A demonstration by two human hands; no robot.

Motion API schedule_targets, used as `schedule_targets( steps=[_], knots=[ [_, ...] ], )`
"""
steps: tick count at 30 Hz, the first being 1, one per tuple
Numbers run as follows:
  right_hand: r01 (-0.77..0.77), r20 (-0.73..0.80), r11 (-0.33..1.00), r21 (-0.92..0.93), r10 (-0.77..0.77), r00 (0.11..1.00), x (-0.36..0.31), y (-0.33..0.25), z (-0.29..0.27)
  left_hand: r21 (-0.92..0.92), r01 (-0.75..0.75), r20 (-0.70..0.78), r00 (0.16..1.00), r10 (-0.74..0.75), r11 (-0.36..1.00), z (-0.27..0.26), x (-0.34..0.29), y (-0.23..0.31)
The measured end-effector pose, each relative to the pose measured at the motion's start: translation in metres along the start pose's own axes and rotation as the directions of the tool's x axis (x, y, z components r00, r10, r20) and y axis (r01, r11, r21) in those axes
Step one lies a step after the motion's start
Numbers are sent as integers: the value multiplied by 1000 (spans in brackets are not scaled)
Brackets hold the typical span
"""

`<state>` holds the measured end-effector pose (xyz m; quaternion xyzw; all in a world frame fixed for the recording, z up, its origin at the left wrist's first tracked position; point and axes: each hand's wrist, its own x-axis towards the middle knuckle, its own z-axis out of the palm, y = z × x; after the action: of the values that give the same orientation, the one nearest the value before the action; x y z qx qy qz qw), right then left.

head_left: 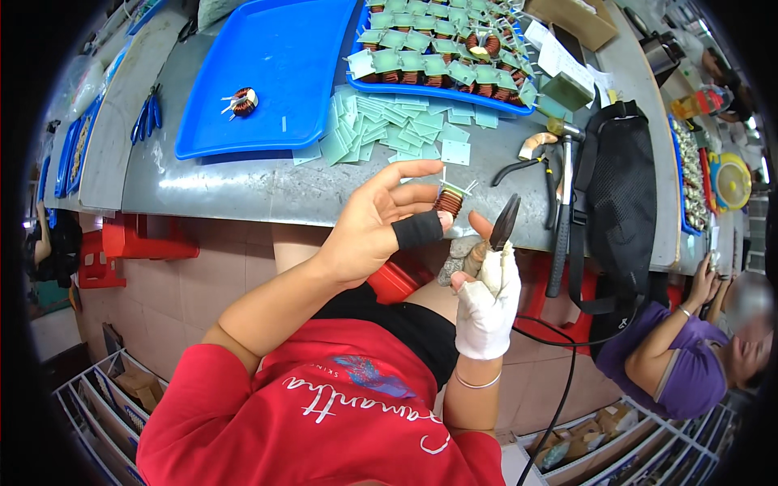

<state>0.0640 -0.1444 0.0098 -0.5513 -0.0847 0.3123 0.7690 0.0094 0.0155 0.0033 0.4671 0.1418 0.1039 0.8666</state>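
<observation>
My left hand (361, 223), its thumb wrapped in black tape, pinches a copper-wound toroidal coil (448, 202) above the table's front edge. A small green plate (455, 189) sits on the coil, with thin wire leads sticking out past it. My right hand (489, 304) wears a white glove with bare or taped fingertips and is closed round a pair of pliers (506, 223). The dark jaws point up, just right of the coil and apart from it. The plier handles are mostly hidden by the glove.
Loose green plates (389, 125) lie in a heap before a blue tray (523, 108) packed with plated coils. Another blue tray (203, 144) holds one coil (243, 102). To the right lie a hammer (562, 202), more pliers (519, 168) and a black bag (617, 194). A co-worker in purple (673, 364) sits at right.
</observation>
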Motion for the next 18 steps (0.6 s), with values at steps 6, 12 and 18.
schedule_targets(
  steps=[6, 12, 18],
  knots=[
    [-5, 8, 999, -47, 6, 1000, 0, 2, -3, -175, 75, -6, 997, -77, 982, 6, -1, 4],
    [-9, 2, 999, -35, 9, 1000, 2, 4, -3, -168, 118, 28, 993, -115, 979, 2, -3, 1],
    [-31, 5, 999, 42, 31, 1000, 1, 5, -1, -149, 149, 2, 989, -150, 978, 1, -3, -1]
  ],
)
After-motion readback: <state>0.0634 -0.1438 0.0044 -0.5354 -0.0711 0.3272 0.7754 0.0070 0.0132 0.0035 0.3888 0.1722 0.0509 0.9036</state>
